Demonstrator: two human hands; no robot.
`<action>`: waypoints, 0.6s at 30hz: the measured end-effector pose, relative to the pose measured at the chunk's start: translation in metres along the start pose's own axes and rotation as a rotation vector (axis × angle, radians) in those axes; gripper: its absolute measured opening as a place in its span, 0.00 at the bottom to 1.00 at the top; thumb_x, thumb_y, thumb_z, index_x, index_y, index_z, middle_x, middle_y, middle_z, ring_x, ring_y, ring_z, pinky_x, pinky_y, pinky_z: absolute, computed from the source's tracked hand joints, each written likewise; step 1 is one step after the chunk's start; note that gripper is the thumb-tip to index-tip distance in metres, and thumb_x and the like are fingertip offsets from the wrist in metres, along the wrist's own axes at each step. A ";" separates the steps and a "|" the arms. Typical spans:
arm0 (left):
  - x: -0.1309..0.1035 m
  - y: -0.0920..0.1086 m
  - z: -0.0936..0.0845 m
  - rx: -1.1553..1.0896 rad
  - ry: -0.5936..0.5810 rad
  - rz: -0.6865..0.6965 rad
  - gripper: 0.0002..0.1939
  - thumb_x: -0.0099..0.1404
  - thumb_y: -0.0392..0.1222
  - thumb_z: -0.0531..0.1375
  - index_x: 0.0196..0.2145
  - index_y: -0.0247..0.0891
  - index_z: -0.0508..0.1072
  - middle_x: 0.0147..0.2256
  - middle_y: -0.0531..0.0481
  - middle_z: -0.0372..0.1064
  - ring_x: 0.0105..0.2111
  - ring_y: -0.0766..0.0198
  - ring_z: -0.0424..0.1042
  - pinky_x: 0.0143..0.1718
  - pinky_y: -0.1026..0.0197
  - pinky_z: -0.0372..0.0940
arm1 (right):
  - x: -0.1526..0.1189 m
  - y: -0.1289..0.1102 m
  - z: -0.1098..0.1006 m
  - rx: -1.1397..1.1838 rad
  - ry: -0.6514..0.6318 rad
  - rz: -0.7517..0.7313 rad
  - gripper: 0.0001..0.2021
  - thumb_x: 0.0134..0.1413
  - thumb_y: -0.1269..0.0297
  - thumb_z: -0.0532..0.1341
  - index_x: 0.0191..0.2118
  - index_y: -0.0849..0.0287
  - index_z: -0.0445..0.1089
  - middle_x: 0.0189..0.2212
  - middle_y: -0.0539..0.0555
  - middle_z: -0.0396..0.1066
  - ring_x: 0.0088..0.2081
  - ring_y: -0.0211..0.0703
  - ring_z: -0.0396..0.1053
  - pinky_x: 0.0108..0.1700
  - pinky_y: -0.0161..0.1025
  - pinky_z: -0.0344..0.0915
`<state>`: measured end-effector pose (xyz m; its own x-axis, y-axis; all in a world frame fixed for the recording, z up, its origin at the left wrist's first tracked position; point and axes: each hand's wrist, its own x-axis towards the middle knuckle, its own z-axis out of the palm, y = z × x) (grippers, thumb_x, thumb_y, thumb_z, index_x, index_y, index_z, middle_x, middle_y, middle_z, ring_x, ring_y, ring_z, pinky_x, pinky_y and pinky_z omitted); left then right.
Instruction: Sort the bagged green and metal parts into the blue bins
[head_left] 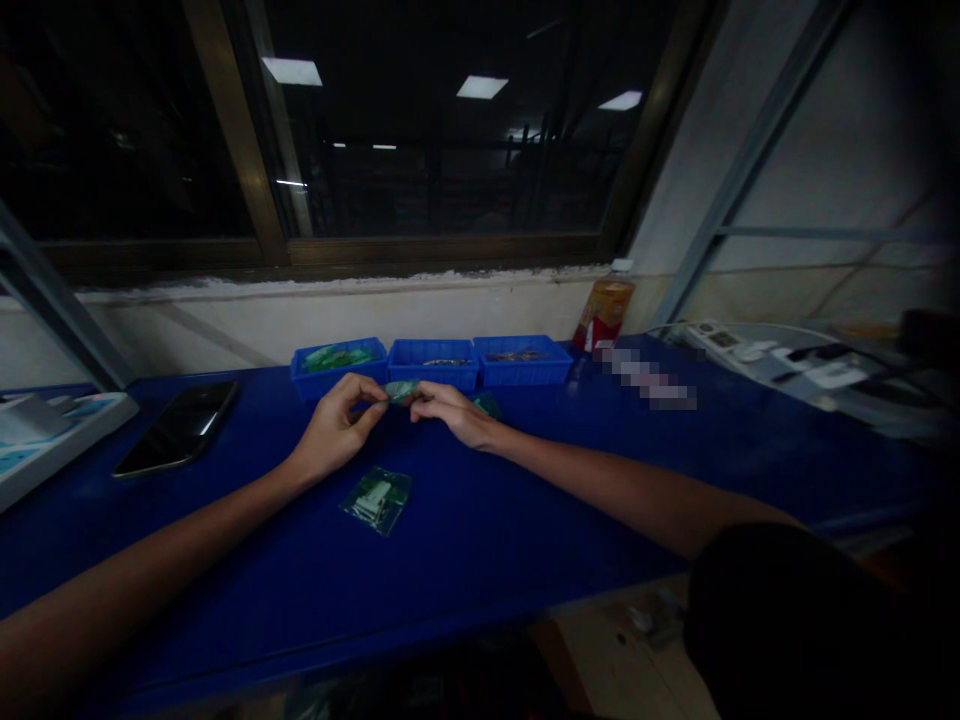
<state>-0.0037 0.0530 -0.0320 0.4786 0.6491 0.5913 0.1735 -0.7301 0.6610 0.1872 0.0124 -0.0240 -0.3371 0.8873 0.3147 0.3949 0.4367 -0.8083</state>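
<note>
Between my two hands a small greenish plastic bag (pixel 401 391) is held up above the blue table (pixel 487 520). My left hand (pixel 343 420) pinches its left end between thumb and fingers. At the other end, my right hand (pixel 454 410) is closed on it with thumb and fingertips. What the bag contains is too small to tell. Nearer to me lies a clear plastic bag (pixel 377 499) with whitish and green pieces inside. Another green item (pixel 487 404) shows partly behind my right hand.
Three blue bins stand along the wall: the left bin (pixel 300 372) with green pieces, the middle bin (pixel 401 352) and right bin (pixel 551 370) with small parts. A phone (pixel 180 425) and power strip (pixel 67 440) lie left. A red-orange package (pixel 604 310) and cables (pixel 780 350) are right.
</note>
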 end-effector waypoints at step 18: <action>0.003 0.002 -0.002 -0.017 -0.135 -0.294 0.21 0.62 0.53 0.47 0.22 0.36 0.67 0.23 0.52 0.65 0.27 0.64 0.64 0.33 0.62 0.57 | -0.010 0.000 0.011 -0.580 0.220 -0.313 0.15 0.55 0.71 0.50 0.47 0.55 0.65 0.33 0.52 0.64 0.35 0.38 0.64 0.40 0.38 0.62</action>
<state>-0.0040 0.0535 -0.0277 0.5202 0.7967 0.3077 0.3075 -0.5109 0.8028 0.1815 0.0016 -0.0323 -0.3532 0.6894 0.6324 0.7210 0.6313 -0.2855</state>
